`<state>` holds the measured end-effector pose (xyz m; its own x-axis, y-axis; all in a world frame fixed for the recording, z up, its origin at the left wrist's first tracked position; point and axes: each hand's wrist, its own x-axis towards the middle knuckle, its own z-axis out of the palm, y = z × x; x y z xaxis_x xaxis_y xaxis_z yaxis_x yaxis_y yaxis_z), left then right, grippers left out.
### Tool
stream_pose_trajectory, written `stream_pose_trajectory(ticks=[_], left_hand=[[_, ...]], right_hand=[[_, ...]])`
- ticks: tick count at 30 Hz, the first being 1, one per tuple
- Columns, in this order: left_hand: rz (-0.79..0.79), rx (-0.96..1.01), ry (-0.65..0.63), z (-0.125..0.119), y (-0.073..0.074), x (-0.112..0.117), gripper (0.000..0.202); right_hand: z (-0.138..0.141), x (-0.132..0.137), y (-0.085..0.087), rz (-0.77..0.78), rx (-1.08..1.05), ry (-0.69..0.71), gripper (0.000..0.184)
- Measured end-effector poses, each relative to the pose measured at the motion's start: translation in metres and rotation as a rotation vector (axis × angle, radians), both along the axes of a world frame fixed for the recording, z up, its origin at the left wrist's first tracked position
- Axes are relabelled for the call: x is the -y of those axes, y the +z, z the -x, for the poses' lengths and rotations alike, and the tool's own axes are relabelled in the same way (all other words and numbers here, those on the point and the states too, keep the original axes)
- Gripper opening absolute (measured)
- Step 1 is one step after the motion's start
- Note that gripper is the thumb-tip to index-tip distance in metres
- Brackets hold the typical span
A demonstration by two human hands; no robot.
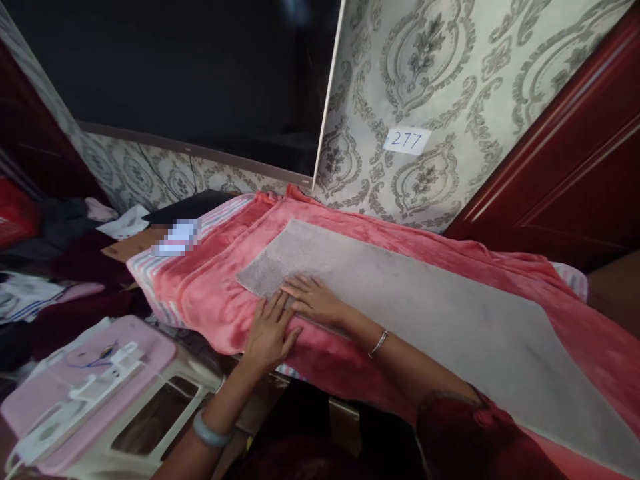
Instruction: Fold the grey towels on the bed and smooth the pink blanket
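Note:
A long grey cloth (425, 300) lies spread flat over a pink plush blanket (210, 293). Its left end looks darker and more textured than the rest. My right hand (313, 300) rests flat on the cloth near that end, fingers stretched out and pointing left. Close beside it, my left hand (270, 333) lies across the cloth's near edge, its fingertips on the cloth and its palm over the blanket. The fingers of my left hand are extended, with the thumb apart. Neither hand grips anything.
A power strip (85, 400) with cords sits on a pink-lidded box (145, 333) at lower left. Clothes (90, 260) are piled at the far left. Behind the blanket, a large dark television screen (200, 73) and a wall card marked 277 (407, 141) show beside a red-brown door (565, 147).

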<state>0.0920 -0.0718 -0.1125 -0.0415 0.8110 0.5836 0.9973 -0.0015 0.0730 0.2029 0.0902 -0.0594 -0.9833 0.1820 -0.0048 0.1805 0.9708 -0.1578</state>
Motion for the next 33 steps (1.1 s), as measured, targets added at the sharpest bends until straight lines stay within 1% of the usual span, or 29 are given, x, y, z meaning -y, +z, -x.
stream_pose_trajectory(ticks=[1,2,3,6,7,8,9,11,14,16,19,20,21,22,23,25,27,28,29,30,31,33], left_hand=[[-0.017,-0.001,0.001,0.000,-0.003,0.000,0.047],[-0.032,0.002,0.004,0.000,-0.006,-0.001,0.046],[-0.045,0.008,0.007,0.000,-0.007,-0.002,0.046],[-0.078,0.016,0.004,-0.002,-0.007,-0.002,0.045],[-0.086,0.017,0.003,-0.003,-0.006,-0.002,0.045],[-0.089,0.019,0.003,-0.003,-0.005,-0.001,0.045],[-0.085,0.023,0.003,-0.004,-0.005,0.000,0.045],[-0.058,0.047,-0.001,-0.003,-0.001,0.001,0.044],[-0.012,0.113,0.010,0.007,0.011,0.000,0.040],[-0.008,0.146,0.062,0.020,0.022,-0.005,0.038],[-0.003,0.147,0.178,0.038,0.036,-0.014,0.038],[0.010,0.138,0.218,0.042,0.038,-0.017,0.040],[0.031,0.128,0.257,0.045,0.039,-0.019,0.044],[0.055,0.120,0.296,0.046,0.038,-0.020,0.048],[0.078,0.113,0.331,0.046,0.036,-0.021,0.052],[0.108,0.106,0.383,0.045,0.030,-0.021,0.055],[0.116,0.102,0.404,0.043,0.025,-0.019,0.055],[0.116,0.099,0.406,0.043,0.023,-0.019,0.055],[0.116,0.098,0.406,0.043,0.022,-0.018,0.055],[0.115,0.096,0.404,0.044,0.021,-0.018,0.054],[0.113,0.095,0.401,0.045,0.021,-0.018,0.054],[0.108,0.097,0.397,0.047,0.022,-0.018,0.053]], right_hand=[[-0.002,-0.012,-0.001,-0.030,0.015,-0.041,0.057],[-0.007,-0.027,-0.002,-0.062,0.026,-0.111,0.057],[-0.014,-0.044,-0.001,-0.091,0.036,-0.208,0.057],[-0.041,-0.090,0.003,-0.139,0.059,-0.567,0.058],[-0.050,-0.102,0.003,-0.143,0.073,-0.653,0.058],[-0.057,-0.110,0.004,-0.144,0.088,-0.710,0.058],[-0.062,-0.115,0.004,-0.144,0.102,-0.739,0.058],[-0.068,-0.120,0.003,-0.143,0.122,-0.755,0.058],[-0.066,-0.120,0.000,-0.137,0.133,-0.777,0.058],[-0.062,-0.119,0.000,-0.129,0.136,-0.796,0.057],[-0.049,-0.112,0.005,-0.120,0.128,-0.851,0.058],[-0.041,-0.105,0.007,-0.122,0.113,-0.848,0.058],[-0.032,-0.097,0.009,-0.124,0.091,-0.814,0.058],[-0.021,-0.086,0.011,-0.123,0.064,-0.746,0.058],[-0.008,-0.073,0.012,-0.118,0.036,-0.643,0.057],[0.019,-0.044,0.011,-0.080,-0.009,-0.390,0.056],[0.044,-0.018,0.008,-0.034,-0.028,-0.149,0.056],[0.055,-0.010,0.007,-0.018,-0.028,-0.054,0.056],[0.064,-0.006,0.005,-0.009,-0.024,0.016,0.056],[0.070,-0.006,0.004,-0.010,-0.019,0.055,0.056],[0.075,-0.012,0.003,-0.021,-0.015,0.063,0.056],[0.077,-0.034,0.002,-0.058,-0.007,-0.005,0.056]])
